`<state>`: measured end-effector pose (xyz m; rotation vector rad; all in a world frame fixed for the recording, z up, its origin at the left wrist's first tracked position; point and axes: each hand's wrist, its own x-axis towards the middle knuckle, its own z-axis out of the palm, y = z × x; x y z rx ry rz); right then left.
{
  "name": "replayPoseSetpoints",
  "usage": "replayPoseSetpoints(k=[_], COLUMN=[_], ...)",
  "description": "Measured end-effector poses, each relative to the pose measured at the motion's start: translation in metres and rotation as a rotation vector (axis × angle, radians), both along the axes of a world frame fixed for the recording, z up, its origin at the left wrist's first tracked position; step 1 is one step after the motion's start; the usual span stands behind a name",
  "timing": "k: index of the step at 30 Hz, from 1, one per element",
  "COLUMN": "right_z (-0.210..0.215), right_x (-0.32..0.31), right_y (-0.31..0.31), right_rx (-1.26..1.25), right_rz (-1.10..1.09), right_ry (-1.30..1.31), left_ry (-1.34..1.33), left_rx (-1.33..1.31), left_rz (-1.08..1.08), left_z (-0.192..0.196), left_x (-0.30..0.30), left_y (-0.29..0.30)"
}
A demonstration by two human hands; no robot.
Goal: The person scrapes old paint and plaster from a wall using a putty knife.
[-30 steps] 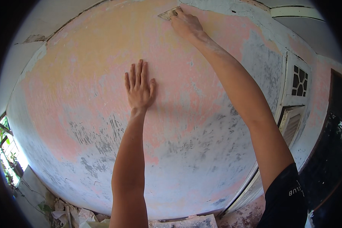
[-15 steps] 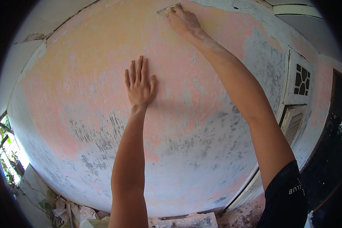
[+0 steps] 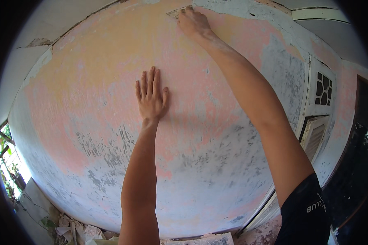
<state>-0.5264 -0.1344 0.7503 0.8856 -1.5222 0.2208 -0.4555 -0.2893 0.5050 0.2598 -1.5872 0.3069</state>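
A scraper with a flat, thin blade point(image 3: 174, 13) is gripped in my right hand point(image 3: 194, 23), high on the wall. Its blade points left and lies against the yellowish paint; the fingers partly hide the handle. Lower and to the left, my left hand point(image 3: 152, 102) rests flat on the pink patch, fingers stretched upward and thumb apart, holding nothing. The wall point(image 3: 192, 143) shows worn layers: yellow at the top, pink in the middle, grey and whitish below.
At the right stand a white shutter point(image 3: 315, 132) and a vent panel point(image 3: 324, 89), beside a dark doorway point(image 3: 355, 163). Rubble point(image 3: 79, 230) lies along the wall's foot. A bright opening with plants point(image 3: 11, 171) is at far left.
My right hand has shifted slightly upward along the wall with the scraper. The left hand keeps its place on the wall, while the whole view has tilted up a little.
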Motion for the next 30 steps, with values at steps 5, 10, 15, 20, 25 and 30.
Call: replayPoseSetpoints(k=[5, 10, 15, 20, 25, 30], right_z=[-0.019, -0.003, -0.014, -0.016, 0.006, -0.006], right_x=[0.0, 0.0, 0.008, 0.014, 0.029, 0.033], right_y=[-0.019, -0.023, -0.024, -0.025, -0.03, -0.032], right_rx=[-0.11, -0.149, -0.051, -0.122, -0.035, -0.098], right_rz=[0.043, 0.001, -0.013, 0.025, 0.016, 0.071], right_ry=[-0.006, -0.007, -0.072, 0.004, -0.098, -0.098], left_ry=[-0.017, 0.001, -0.013, 0.016, 0.021, 0.004], left_rx=[0.018, 0.001, 0.007, -0.013, -0.009, 0.008], left_rz=[0.019, -0.007, -0.014, -0.02, -0.045, -0.032], left_z=[-0.001, 0.0, -0.003, -0.001, -0.001, -0.001], left_x=[0.004, 0.0, 0.005, 0.003, 0.002, 0.004], left_y=[-0.002, -0.002, -0.006, -0.004, -0.002, -0.004])
